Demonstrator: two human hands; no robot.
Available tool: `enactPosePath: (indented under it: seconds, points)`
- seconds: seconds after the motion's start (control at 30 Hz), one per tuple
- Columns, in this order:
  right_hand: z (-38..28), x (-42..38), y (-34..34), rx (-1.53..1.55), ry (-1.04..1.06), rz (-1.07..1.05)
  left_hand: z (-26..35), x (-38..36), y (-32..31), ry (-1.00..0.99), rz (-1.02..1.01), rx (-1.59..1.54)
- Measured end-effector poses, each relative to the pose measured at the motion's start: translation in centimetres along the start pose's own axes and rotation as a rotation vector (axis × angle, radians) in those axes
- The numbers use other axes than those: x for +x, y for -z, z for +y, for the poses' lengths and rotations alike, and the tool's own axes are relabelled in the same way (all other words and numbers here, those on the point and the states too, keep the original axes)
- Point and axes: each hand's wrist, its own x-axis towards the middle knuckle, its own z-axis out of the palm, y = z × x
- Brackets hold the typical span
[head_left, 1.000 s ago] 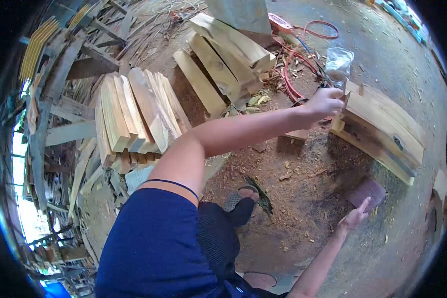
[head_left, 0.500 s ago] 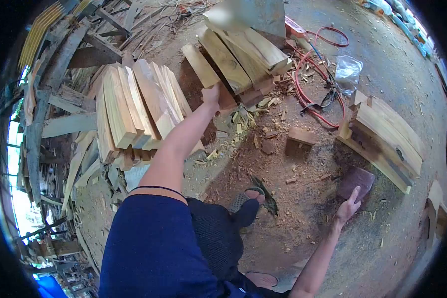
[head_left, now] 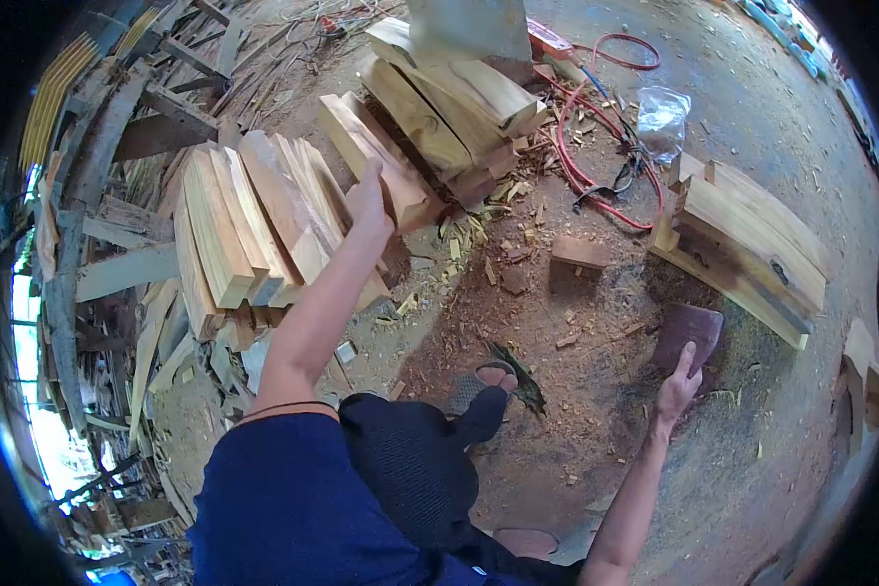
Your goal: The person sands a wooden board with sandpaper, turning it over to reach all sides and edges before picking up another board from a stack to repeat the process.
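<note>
My left hand [head_left: 368, 203] is closed on a pale, curved wooden plank [head_left: 376, 161], between two stacks of cut wood. The fingers lie along the near part of the plank, partly hidden behind the wrist. To its right stands a stack of thick wooden pieces [head_left: 435, 122]; to its left, a row of upright curved planks [head_left: 254, 215]. My right hand [head_left: 679, 386] grips a reddish-brown sheet of sandpaper [head_left: 689, 332], its thumb on top, low over the ground.
Wood shavings and chips cover the ground [head_left: 518, 391]. A small wooden block [head_left: 579, 251] lies mid-floor. On the right is another pile of shaped wood [head_left: 752, 244]. A red hose [head_left: 568, 146] and a clear plastic bag [head_left: 662, 122] lie beyond. Timber scraps [head_left: 132, 254] line the left side.
The plank under my left hand has turned, showing more of its side, and stands away from the thick stack. My left hand has shifted along it. My right hand keeps the sandpaper.
</note>
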Motion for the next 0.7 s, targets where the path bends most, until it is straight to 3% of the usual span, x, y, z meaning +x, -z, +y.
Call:
enactPosePath:
  seconds: [0.1,0.17,0.2,0.27,0.3,0.33,0.37,0.4,0.5,0.6,0.67,0.7]
  points:
    - [-0.3,-0.2,-0.6,0.078,-0.036,-0.117,-0.1,-3.6,0.2,-0.050,-0.193,-0.171]
    - [-1.3,-0.5,-1.6,0.284,-0.194,-0.032,1.0,-9.6,-1.1,-0.329,-0.115,0.161]
    - [-1.9,-0.3,-1.7,0.512,-0.203,-0.114,0.3,-10.4,-0.5,-0.322,-0.138,0.174]
    - [-3.5,0.1,-0.9,1.009,-0.276,-0.313,-1.2,-11.5,0.2,-0.703,-0.496,0.310]
    - [-4.4,0.2,0.0,1.277,-0.329,-0.440,-0.8,-13.0,0.0,-0.863,-0.573,0.496]
    - [-5.8,-0.1,0.6,1.374,-0.253,-0.525,-0.2,-14.6,-0.5,-1.027,-0.654,0.670]
    - [-7.1,-0.3,1.1,1.461,-0.172,-0.615,-0.7,-15.1,-1.1,-1.015,-0.771,0.701]
    - [-8.0,-0.3,1.9,1.446,-0.162,-0.565,-1.1,-16.3,-2.1,-0.990,-0.819,0.689]
    - [-8.6,0.0,4.3,1.388,0.039,-0.493,-1.2,-20.2,-5.1,-0.770,-1.333,0.941]
    - [-6.3,0.7,6.2,1.376,0.083,-0.521,-5.0,-20.7,-7.6,-0.912,-1.574,1.081]
    - [-4.2,0.7,6.6,1.222,-0.258,-0.171,-6.1,-21.9,-9.6,-0.854,-1.636,1.238]
    - [-3.1,0.6,6.1,1.090,-0.280,-0.071,-6.5,-21.9,-10.7,-0.798,-1.683,1.398]
